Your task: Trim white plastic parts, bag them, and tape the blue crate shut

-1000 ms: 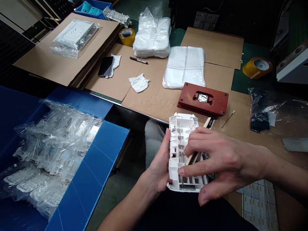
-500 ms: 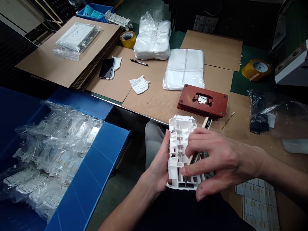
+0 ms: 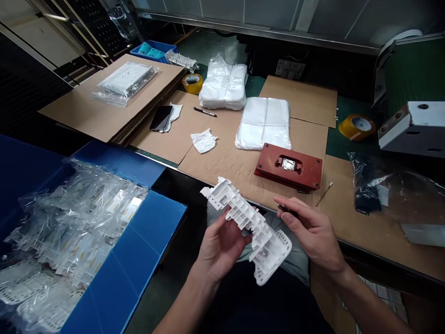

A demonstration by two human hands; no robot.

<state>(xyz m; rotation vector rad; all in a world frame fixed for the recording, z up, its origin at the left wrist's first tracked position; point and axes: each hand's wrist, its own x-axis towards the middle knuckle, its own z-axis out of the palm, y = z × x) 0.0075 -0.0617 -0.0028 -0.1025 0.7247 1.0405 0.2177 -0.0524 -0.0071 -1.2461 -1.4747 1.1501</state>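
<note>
My left hand (image 3: 222, 246) is closed around the middle of a white moulded plastic part (image 3: 255, 227). The part has ribbed compartments along its length and a wider slotted end pointing down and right. It is held tilted above my lap, in front of the table edge. To its right, my right hand (image 3: 314, 232) pinches a slim dark hand tool (image 3: 288, 210) between thumb and fingers, apart from the plastic part. Most of the tool is hidden by the fingers, so its exact kind is unclear. Beyond my hands, a red fixture block (image 3: 288, 167) sits on the table.
At left stands a blue box (image 3: 153, 227) of bagged white parts (image 3: 86, 232). Plastic bag stacks (image 3: 264, 123), a cotton swab (image 3: 324, 194), a phone (image 3: 162, 118) and tape rolls (image 3: 357, 127) lie on the cardboard-covered table (image 3: 222, 160). A machine (image 3: 413, 125) stands at right.
The tool has come away from the white part as my right hand drew back to the right. My left hand has turned the part from upright to slanted. The view has tilted up.
</note>
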